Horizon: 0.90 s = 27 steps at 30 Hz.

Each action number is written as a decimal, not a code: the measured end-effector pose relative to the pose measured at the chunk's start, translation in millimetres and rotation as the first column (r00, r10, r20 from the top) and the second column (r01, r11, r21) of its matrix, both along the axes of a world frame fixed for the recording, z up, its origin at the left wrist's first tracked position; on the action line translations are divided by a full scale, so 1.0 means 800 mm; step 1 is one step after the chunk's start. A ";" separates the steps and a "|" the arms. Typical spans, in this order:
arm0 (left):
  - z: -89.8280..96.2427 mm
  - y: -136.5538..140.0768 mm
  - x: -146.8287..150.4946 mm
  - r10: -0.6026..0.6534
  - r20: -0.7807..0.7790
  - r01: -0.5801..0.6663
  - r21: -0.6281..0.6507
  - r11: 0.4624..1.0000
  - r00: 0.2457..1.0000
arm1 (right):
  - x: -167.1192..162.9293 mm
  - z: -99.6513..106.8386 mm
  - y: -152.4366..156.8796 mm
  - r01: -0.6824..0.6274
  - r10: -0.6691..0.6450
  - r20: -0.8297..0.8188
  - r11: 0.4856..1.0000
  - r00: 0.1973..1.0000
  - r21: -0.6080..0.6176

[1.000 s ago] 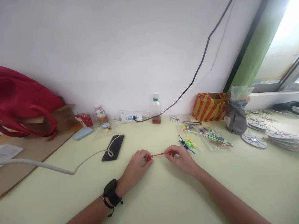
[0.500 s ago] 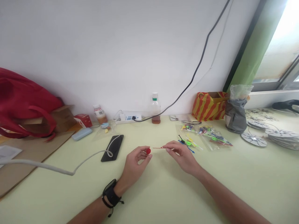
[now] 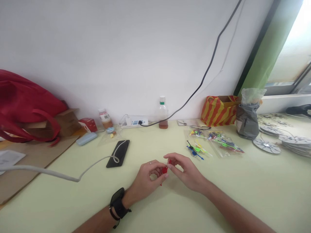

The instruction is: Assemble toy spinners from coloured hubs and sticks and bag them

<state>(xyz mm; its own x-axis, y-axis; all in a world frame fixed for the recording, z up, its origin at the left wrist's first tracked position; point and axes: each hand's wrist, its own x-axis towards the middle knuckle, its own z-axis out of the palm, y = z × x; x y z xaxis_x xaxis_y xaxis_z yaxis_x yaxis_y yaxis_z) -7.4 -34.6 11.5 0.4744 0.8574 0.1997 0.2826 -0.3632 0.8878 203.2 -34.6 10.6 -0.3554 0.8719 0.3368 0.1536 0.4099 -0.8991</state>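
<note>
Above the table, my left hand is closed in a pinch on a small round red plastic piece. My right hand meets it from the right, thumb and forefinger closed on a small red part at the round piece's upper side. A thin red tip pokes out below the left thumb; whether it joins the other red parts is hidden by the fingers. Behind my right hand lie a blue arrow-shaped piece, a black one and a green one with round middles.
Clear bags of coloured plastic parts lie at the right, near a striped bag and stacked discs. A black phone with a white cable lies left. A bottle and a power strip stand along the wall.
My hands have come together; the gap between the red pieces has closed. The thin red stick that pointed left from my right hand no longer shows there, and a red tip now shows below my left thumb.
</note>
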 end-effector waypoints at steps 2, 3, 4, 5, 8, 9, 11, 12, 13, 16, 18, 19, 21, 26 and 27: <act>0.000 -0.001 0.001 -0.007 0.030 0.009 -0.052 0.999 1.000 | -0.001 0.000 0.000 -0.003 0.003 -0.002 1.000 1.000 0.005; 0.001 -0.001 0.002 -0.005 0.046 0.009 -0.068 0.998 0.999 | -0.002 0.001 -0.001 0.003 -0.003 -0.011 1.000 1.000 -0.004; 0.001 -0.001 0.002 -0.003 0.066 0.008 -0.079 0.997 0.998 | -0.002 0.001 -0.002 0.009 -0.010 -0.023 1.000 1.000 -0.025; 0.001 -0.001 0.003 0.002 0.090 0.005 -0.086 0.996 0.996 | -0.003 0.002 -0.003 0.013 -0.015 -0.036 0.998 0.999 -0.060; 0.003 0.001 0.003 0.045 0.210 -0.026 -0.094 0.995 0.977 | -0.006 0.002 -0.007 -0.066 0.051 -0.070 0.973 0.996 -0.222; 0.003 0.001 0.002 0.066 0.254 -0.044 -0.094 0.995 0.965 | -0.007 0.001 -0.008 -0.128 0.108 -0.086 0.952 0.990 -0.279; 0.005 0.003 0.001 0.103 0.308 -0.084 -0.076 0.994 0.946 | -0.008 -0.001 -0.008 -0.235 0.199 -0.136 0.904 0.971 -0.357; 0.005 0.004 0.000 0.117 0.315 -0.104 -0.057 0.993 0.942 | -0.008 -0.002 -0.007 -0.257 0.212 -0.160 0.892 0.964 -0.371; 0.006 0.004 -0.001 0.129 0.313 -0.124 -0.035 0.992 0.941 | -0.008 -0.003 -0.005 -0.252 0.199 -0.175 0.895 0.964 -0.369; 0.005 0.006 -0.003 0.167 0.272 -0.179 0.023 0.983 0.948 | -0.004 0.000 0.004 -0.152 0.099 -0.177 0.935 0.979 -0.319; 0.003 0.007 -0.005 0.181 0.230 -0.199 0.059 0.978 0.956 | -0.001 0.003 0.009 -0.096 0.043 -0.175 0.947 0.984 -0.307; 0.001 0.007 -0.006 0.180 0.211 -0.200 0.081 0.976 0.961 | 0.001 0.005 0.010 -0.080 0.025 -0.178 0.947 0.984 -0.310; -0.003 0.008 -0.008 0.169 0.180 -0.194 0.131 0.972 0.969 | 0.004 0.009 0.011 -0.062 0.002 -0.188 0.947 0.982 -0.315; -0.006 0.009 -0.009 0.151 0.150 -0.179 0.189 0.966 0.977 | 0.004 0.011 0.008 -0.029 -0.040 -0.217 0.952 0.975 -0.304; -0.005 0.009 -0.009 0.148 0.154 -0.177 0.195 0.965 0.977 | 0.004 0.011 0.007 -0.026 -0.043 -0.219 0.953 0.975 -0.301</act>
<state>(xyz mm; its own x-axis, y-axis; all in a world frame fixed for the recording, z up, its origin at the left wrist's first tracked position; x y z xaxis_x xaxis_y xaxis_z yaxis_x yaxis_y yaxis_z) -14.3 -27.1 7.8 0.2877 0.8537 0.4340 0.2342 -0.5021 0.8325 206.0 -28.7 19.2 -0.2941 0.9471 0.1283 -0.0601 0.1157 -0.9915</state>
